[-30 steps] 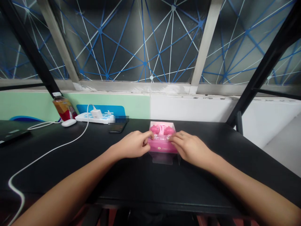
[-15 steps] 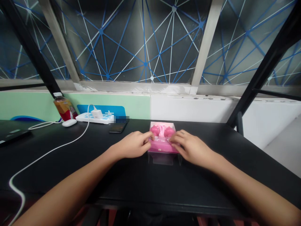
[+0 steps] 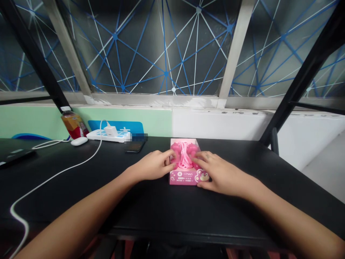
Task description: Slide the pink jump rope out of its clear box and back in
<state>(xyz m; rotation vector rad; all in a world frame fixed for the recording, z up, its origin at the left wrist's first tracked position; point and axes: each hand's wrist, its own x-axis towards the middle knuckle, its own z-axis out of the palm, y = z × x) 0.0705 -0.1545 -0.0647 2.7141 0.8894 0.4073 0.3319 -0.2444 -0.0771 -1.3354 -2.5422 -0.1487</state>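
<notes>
On the black desk in front of me is a pink box [image 3: 183,178] with a cartoon bear face printed at its lower right. Inside lies a pink skipping rope [image 3: 184,155], its cord bundled between two rounded pink handles. At the box's left side is my left hand [image 3: 153,164], thumb and curled fingers closed on its edge. My right hand [image 3: 223,171] grips the right side, fingers over the top and thumb low by the front corner. Parts of both side edges are hidden behind my fingers.
A white power strip [image 3: 93,135] with a plugged-in charger [image 3: 111,131] stands at the back left. Near it are a dark phone [image 3: 134,146], a white mouse-like object [image 3: 79,141] and a drink bottle [image 3: 73,124]. A white cable [image 3: 61,169] runs along the desk's left.
The box has been tilted or turned, so its printed front and more of the rope now show. The clear sheet seen before it is no longer visible. Both hands stayed at its sides.
</notes>
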